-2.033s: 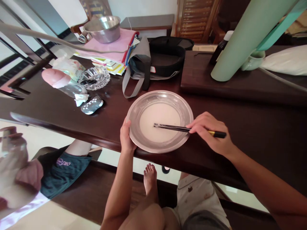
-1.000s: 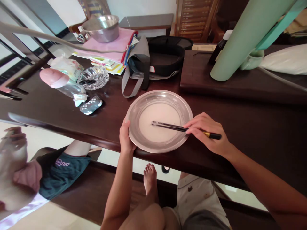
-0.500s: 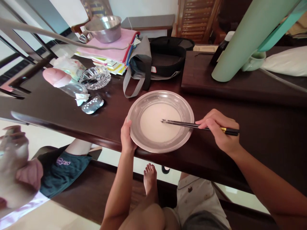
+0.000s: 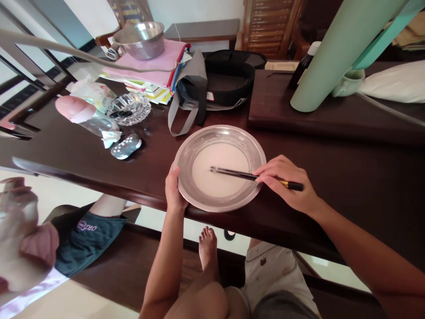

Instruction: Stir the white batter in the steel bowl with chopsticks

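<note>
A round metal bowl [image 4: 186,191] stands at the near edge of the dark wooden table. White liquid [image 4: 215,184] covers its bottom. My left hand [image 4: 175,188] grips the bowl's left rim, thumb on top and the other fingers hidden beneath. My right hand [image 4: 287,184], closed over the bowl's right rim, holds a pair of black chopsticks [image 4: 234,173] with gold bands. Their tips reach into the liquid left of the middle; how deep they go I cannot tell.
Behind the bowl lies a grey and black bag [image 4: 229,82]. A glass ashtray [image 4: 133,108] and a grey remote-like object [image 4: 126,146] are at left. A steel basin [image 4: 142,42] sits on pink folders. A green cylinder [image 4: 318,75] leans at right. Another person's leg [image 4: 108,204] shows at lower left.
My right hand has moved left with the chopsticks, so their tips sit farther left in the liquid. My left hand keeps its hold on the rim. The view has shifted slightly.
</note>
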Motion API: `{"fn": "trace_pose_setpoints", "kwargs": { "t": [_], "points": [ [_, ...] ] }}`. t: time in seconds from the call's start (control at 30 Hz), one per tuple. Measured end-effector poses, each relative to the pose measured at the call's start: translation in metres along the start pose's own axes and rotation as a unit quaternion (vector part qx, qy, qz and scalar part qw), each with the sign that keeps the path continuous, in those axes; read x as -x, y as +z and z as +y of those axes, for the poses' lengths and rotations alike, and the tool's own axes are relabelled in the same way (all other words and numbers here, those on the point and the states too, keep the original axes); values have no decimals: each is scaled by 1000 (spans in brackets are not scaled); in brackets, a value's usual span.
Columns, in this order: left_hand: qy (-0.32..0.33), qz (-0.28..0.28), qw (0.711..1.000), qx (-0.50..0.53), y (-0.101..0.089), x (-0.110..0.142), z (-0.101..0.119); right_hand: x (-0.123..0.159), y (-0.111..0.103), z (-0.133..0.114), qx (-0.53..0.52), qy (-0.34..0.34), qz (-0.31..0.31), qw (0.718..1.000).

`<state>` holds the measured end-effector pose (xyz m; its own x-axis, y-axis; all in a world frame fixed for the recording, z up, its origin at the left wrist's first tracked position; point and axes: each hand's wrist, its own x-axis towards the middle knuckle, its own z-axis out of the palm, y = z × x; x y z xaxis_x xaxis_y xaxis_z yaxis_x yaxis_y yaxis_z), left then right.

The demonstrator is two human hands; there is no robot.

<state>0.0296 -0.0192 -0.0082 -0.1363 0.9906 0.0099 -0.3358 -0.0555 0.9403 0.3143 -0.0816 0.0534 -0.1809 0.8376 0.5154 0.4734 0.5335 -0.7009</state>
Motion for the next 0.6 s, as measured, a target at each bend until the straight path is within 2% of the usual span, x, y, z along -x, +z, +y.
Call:
{"fn": "trace_pose_setpoints", "kwargs": {
  "t": [0.13,0.3,0.47,0.6],
  "points": [
    [-5,1,1000,-4,0,0,0,0,-2,2,3,20,69,997],
    [-1,-1,1000,-17,-1,0,-1,1,0,0,-8,-4,-2,1000],
    [-1,-1,1000,-23,-1,-1,-1,0,-2,0,-2,20,68,997],
    [-1,5,1000,-13,-1,0,0,0,0,0,-17,-9,6,1000]
  ]
}}
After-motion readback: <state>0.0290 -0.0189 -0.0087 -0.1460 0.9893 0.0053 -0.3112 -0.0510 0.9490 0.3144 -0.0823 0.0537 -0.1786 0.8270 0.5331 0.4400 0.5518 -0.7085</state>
